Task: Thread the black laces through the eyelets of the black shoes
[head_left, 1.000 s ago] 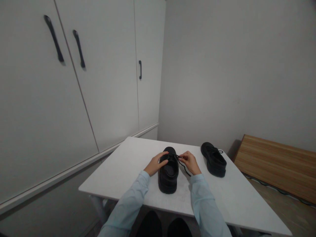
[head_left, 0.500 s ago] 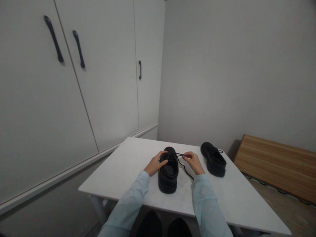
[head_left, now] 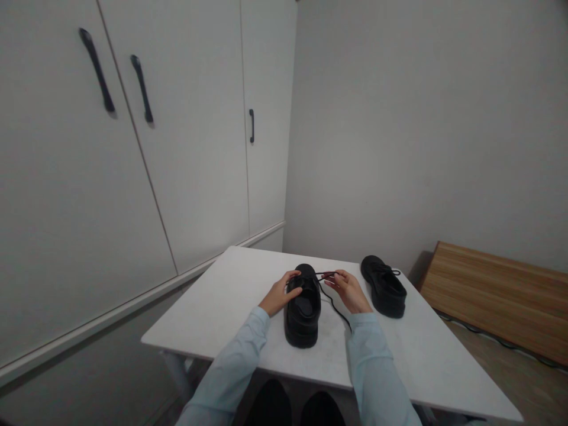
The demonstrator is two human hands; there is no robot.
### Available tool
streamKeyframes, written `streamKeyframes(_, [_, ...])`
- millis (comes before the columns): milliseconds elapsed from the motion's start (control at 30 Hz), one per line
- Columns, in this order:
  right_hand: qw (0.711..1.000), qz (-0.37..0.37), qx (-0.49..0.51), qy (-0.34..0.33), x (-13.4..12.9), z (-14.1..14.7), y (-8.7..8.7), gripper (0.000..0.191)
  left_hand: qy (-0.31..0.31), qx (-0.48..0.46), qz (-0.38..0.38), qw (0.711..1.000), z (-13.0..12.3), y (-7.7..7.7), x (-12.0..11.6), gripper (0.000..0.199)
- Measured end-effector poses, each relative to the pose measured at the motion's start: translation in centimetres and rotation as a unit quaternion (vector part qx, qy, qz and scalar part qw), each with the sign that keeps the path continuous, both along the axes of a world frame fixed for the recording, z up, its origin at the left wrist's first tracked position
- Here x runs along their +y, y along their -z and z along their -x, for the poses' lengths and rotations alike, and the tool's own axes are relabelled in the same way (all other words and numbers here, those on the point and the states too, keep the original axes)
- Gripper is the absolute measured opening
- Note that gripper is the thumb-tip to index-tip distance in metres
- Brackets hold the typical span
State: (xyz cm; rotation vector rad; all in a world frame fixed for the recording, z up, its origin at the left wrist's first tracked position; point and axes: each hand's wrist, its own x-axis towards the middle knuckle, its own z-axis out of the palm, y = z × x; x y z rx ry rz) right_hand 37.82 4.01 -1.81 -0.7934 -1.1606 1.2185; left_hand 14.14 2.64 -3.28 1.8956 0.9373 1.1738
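Note:
A black lace-up shoe [head_left: 302,331] stands on the white table, toe pointing away from me and heel toward me. My left hand [head_left: 280,293] grips its left side, thumb over the tongue area and fingers at the far side of the lacing. To the right of the shoe, my right hand [head_left: 348,288] pinches a black shoelace [head_left: 323,274] that stretches out from the eyelets. Another length of lace runs loose from the shoe down to the right sleeve. The second black shoe [head_left: 385,290], its lace tied with a loop showing, stands farther right.
The white table [head_left: 213,313] reaches from the cabinet side to the right. White cabinet doors [head_left: 199,148] with dark handles rise on the left. A wood-grain board [head_left: 492,296] lies beyond the table's right edge, with a cable along its bottom. My knees are under the front edge.
My right hand has shifted slightly right, and its fingers are spread a little more around the lace. My left hand and both shoes have stayed in place.

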Motion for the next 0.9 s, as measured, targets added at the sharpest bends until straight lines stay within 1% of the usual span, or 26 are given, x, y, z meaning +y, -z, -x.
streamKeyframes(167, [0.999,0.012,0.031,-0.014,-0.20,0.11,-0.38,0.038,0.003,0.000,-0.006,1.000,-0.07,-0.05,-0.01,0.049])
streamKeyframes(300, [0.999,0.004,0.030,-0.015,-0.23,0.20,-0.33,0.038,0.003,-0.003,-0.007,1.000,-0.13,-0.07,-0.06,0.048])
streamKeyframes(600, [0.998,-0.012,-0.043,0.051,0.15,-0.03,0.08,0.037,0.003,-0.004,-0.005,1.000,-0.05,0.13,0.07,0.048])
streamKeyframes(667, [0.995,-0.027,-0.074,0.064,0.25,-0.18,0.02,0.037,0.002,-0.004,-0.005,1.000,-0.03,0.17,0.09,0.048])
streamKeyframes(767, [0.984,-0.054,-0.148,0.080,0.40,-0.34,0.01,0.037,0.001,-0.004,-0.002,1.000,-0.01,0.28,0.17,0.049])
streamKeyframes(833, [0.975,-0.068,-0.197,0.073,0.53,-0.36,0.18,0.036,0.000,-0.005,-0.001,1.000,-0.01,0.40,0.27,0.050])
streamKeyframes(900, [0.963,-0.080,-0.251,0.050,0.67,-0.32,0.52,0.033,0.000,-0.007,-0.002,1.000,-0.01,0.50,0.35,0.050])
